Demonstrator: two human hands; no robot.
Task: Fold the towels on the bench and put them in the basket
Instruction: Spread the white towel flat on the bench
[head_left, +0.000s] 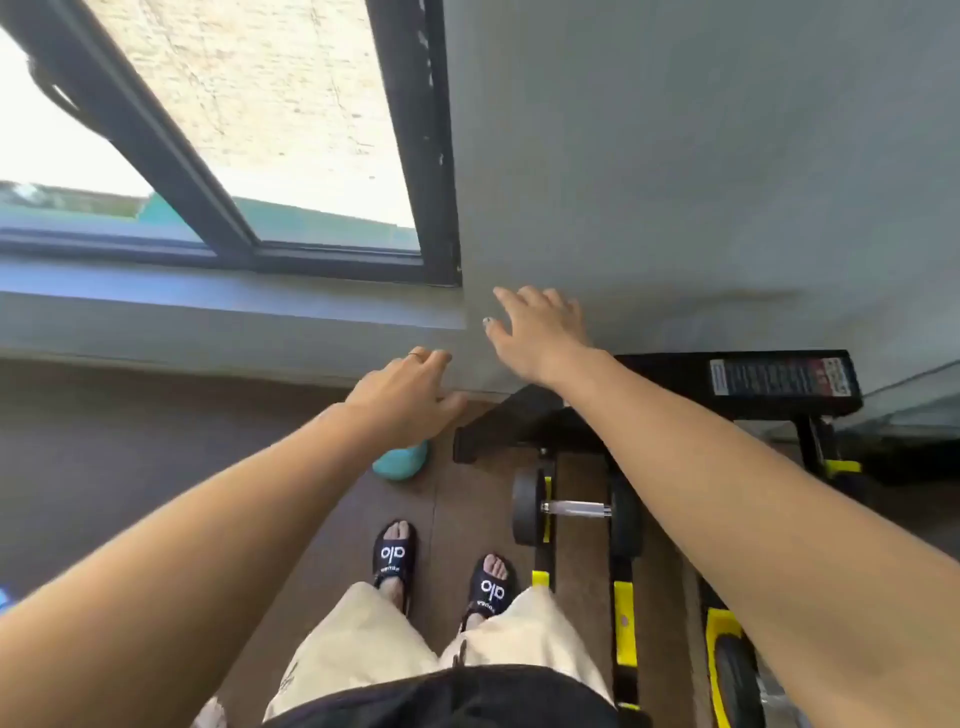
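Note:
No towel and no basket appear in this view. A black bench (753, 382) with a yellow and black frame stands at the right, against the grey wall. My left hand (410, 395) reaches forward above the floor, fingers loosely extended, holding nothing. My right hand (540, 332) is stretched out in front of the grey wall, fingers spread, also holding nothing. Both arms extend from the bottom corners of the frame.
A black dumbbell (571, 508) lies on the brown floor by the bench frame. A teal object (402, 461) sits on the floor under my left hand. A window (249, 156) with a dark frame and grey sill fills the upper left. My sandalled feet stand at bottom centre.

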